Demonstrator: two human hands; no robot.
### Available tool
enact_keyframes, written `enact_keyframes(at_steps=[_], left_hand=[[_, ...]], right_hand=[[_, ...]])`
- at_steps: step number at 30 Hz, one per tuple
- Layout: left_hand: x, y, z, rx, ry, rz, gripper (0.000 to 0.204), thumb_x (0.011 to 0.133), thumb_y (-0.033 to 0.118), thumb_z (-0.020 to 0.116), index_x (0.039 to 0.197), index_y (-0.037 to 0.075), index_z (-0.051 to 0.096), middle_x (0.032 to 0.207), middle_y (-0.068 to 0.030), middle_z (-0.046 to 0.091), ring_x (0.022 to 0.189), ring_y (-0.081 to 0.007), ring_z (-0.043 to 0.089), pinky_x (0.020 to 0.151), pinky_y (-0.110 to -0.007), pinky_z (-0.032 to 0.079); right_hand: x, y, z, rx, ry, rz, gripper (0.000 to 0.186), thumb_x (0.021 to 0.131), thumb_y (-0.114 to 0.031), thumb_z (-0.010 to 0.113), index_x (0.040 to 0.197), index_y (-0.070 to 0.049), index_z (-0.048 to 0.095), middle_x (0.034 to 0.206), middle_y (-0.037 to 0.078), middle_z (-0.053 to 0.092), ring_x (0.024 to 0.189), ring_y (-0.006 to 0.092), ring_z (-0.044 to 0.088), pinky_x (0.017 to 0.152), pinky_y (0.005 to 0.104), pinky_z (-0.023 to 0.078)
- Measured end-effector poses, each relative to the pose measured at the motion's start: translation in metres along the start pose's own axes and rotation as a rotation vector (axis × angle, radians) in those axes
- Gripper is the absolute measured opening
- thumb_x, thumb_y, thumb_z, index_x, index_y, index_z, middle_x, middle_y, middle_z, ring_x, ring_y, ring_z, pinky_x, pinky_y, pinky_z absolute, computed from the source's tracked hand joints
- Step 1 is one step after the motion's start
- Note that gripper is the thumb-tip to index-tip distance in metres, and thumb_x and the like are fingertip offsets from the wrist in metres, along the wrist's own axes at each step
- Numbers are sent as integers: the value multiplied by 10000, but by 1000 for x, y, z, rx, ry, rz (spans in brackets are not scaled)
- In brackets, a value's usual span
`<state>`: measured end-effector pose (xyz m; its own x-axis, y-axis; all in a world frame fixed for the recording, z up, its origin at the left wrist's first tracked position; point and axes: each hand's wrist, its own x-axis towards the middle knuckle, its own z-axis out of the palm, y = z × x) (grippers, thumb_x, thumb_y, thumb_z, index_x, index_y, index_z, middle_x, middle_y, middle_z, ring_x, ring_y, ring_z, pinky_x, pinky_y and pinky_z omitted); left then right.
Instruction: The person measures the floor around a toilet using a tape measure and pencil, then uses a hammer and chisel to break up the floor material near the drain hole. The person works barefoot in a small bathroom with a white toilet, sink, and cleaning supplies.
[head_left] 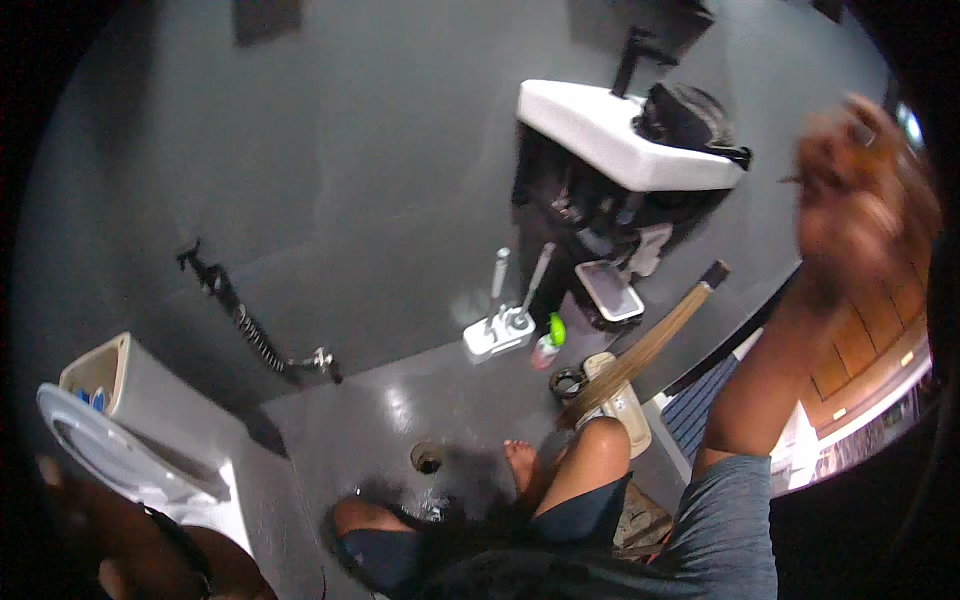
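Observation:
My right hand (850, 180) is raised at the upper right, smeared by motion, with its fingers seemingly bent. Whether anything is in it I cannot make out. At the lower left my left hand (85, 510) is dark and blurred, its fingers mostly hidden. A dark band (180, 545) circles that wrist. Nearest to this hand is the raised lid (125, 455) of a white toilet, whose open tank (165, 400) has something blue inside. A straw broom (650, 345) leans at the right, below my right forearm, touching neither hand.
A white washbasin (600, 135) with a black faucet (630, 60) holds a black bag (690, 115). Below stand a white brush holder (498, 335), a green-topped bottle (550, 345) and a lidded bin (610, 292). A hose (255, 335) hangs on the wall; a drain (427, 458) opens in the wet floor.

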<state>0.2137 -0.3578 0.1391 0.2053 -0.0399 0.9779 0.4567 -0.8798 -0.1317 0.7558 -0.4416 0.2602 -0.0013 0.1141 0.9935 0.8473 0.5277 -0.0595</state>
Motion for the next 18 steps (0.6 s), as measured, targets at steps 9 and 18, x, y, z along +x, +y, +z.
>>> enact_keyframes(at_steps=[9,18], left_hand=[[-20,-6,8,70,-108,-173,279,1027,108,591,1266,-19,656,1184,-206,629,1098,-283,579,1003,-420,433],[-59,-6,-18,-27,-448,-340,245,1009,84,608,1207,-49,663,1048,-156,631,961,-246,568,896,-345,433]], right_hand=[[19,186,46,-1207,-876,513,282,815,-23,670,1082,7,755,1175,265,704,1131,412,678,963,467,547],[26,229,81,-1298,-1247,759,420,765,-94,786,1182,-60,760,1288,158,707,1194,375,674,951,509,544]])
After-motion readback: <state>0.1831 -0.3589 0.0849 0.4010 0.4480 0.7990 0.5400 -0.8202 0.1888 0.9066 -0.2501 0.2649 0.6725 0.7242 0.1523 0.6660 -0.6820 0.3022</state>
